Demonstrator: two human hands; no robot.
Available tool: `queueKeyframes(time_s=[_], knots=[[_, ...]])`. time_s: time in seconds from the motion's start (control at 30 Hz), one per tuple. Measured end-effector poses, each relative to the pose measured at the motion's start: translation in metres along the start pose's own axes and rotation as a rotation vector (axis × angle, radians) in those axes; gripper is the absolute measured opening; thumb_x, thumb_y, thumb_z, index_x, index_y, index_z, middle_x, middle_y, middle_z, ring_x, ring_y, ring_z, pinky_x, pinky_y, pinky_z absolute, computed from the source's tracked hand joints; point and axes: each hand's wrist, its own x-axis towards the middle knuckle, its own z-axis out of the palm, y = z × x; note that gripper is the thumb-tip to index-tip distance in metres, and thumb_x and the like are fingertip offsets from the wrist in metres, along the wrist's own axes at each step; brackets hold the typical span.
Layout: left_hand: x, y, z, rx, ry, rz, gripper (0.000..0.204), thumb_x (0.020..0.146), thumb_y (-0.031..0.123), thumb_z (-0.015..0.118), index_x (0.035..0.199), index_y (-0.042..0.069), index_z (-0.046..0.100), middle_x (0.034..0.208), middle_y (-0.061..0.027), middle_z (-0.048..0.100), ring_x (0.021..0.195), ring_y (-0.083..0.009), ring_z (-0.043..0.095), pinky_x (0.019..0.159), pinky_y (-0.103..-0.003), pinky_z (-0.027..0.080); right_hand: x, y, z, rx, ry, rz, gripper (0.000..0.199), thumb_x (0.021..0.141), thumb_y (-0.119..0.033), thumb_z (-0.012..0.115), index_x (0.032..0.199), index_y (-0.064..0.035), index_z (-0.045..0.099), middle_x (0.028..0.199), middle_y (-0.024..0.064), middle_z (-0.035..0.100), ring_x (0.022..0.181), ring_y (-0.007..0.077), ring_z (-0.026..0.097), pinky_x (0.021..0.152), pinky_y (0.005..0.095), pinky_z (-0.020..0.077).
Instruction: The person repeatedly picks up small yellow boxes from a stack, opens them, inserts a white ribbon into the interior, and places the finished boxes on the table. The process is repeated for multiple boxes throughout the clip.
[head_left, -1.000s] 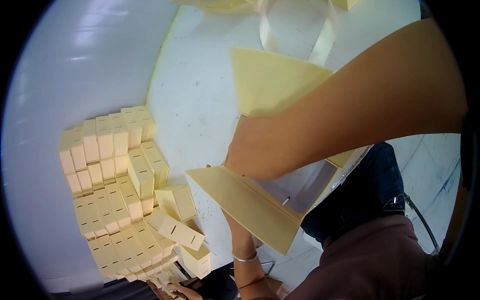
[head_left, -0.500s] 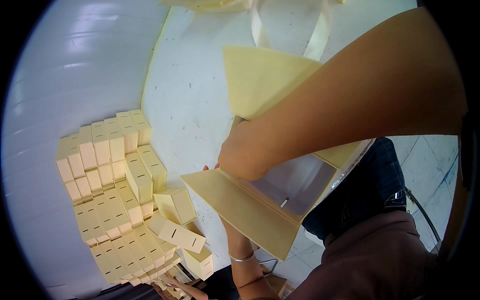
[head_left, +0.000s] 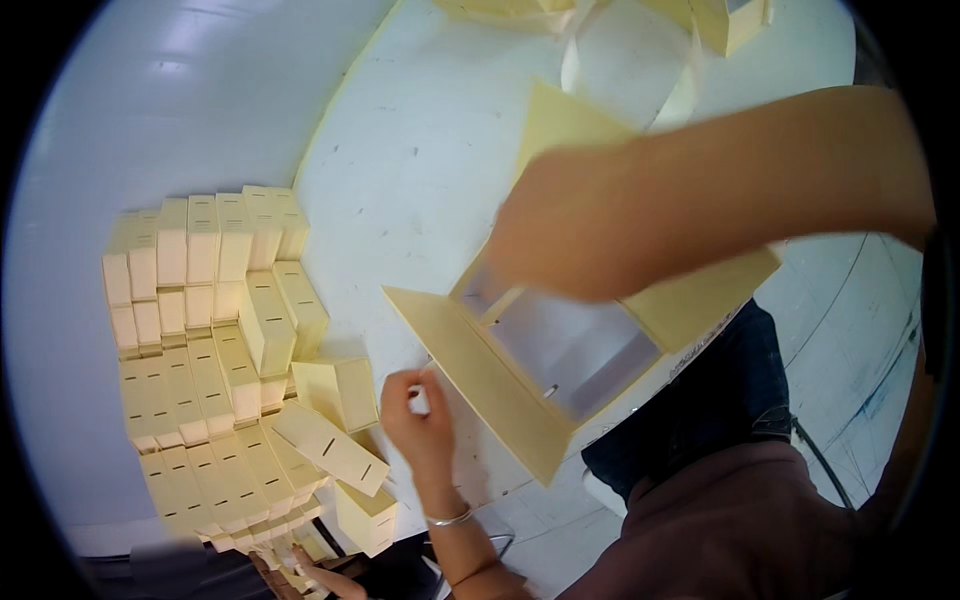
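A pale yellow box [head_left: 480, 385] with spread flaps lies on the table in front of me, its greyish inside [head_left: 575, 345] showing, with small slots along one fold. My right hand [head_left: 565, 225] is over the far part of this box, smeared by motion, its fingers hidden. Beside the near left flap is my left hand [head_left: 415, 410], a bangle on its wrist. Its thumb and forefinger curl together into a ring. Whether anything small sits in that pinch cannot be made out.
Stacked yellow boxes [head_left: 225, 380] with dark slots fill the left, a few tilted loosely at the stack's edge. White ribbon loops [head_left: 680, 95] and more yellow pieces [head_left: 735, 25] lie at the far side. Another person's hand [head_left: 325, 577] shows at the bottom.
My right hand has lifted from the box's inner left edge and moved up and right. My left hand has come out from behind the flap, to its left. The view has shifted somewhat.
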Motion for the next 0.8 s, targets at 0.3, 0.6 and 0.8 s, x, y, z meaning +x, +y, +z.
queueKeyframes(time_s=[0.3,0.6,0.8], knots=[[-0.033,-0.048,-0.041,-0.060,0.162,-0.406,0.014,0.079,0.009,0.058,0.068,0.000,0.054,0.061,-0.0059,0.054,0.054,-0.0142,0.050,0.047,-0.027,0.040,-0.187,0.144,-0.063,0.767,0.133,0.108,0.024,0.080,-0.019,0.063,0.095,-0.0009,0.059,0.062,0.0074,0.060,0.049,0.0106,0.057,0.054,0.0170,0.0469],[-0.054,-0.017,-0.043,0.288,0.034,-0.506,0.019,0.072,0.016,0.057,0.063,0.001,0.050,0.057,-0.0113,0.054,0.051,-0.0278,0.052,0.051,-0.036,0.041,-0.137,0.074,-0.050,1.539,1.504,-0.014,0.028,0.085,-0.015,0.051,0.110,-0.0028,0.054,0.088,0.0066,0.065,0.074,0.0141,0.060,0.074,0.0208,0.0433],[-0.073,-0.039,-0.054,0.444,0.014,-0.628,0.021,0.071,0.019,0.057,0.062,0.002,0.048,0.056,-0.0130,0.053,0.052,-0.0308,0.051,0.051,-0.039,0.040,-0.074,0.096,-0.086,1.157,0.965,-0.341,0.024,0.087,-0.026,0.054,0.098,-0.0049,0.055,0.091,0.0104,0.062,0.092,0.0203,0.059,0.082,0.0316,0.0457]])
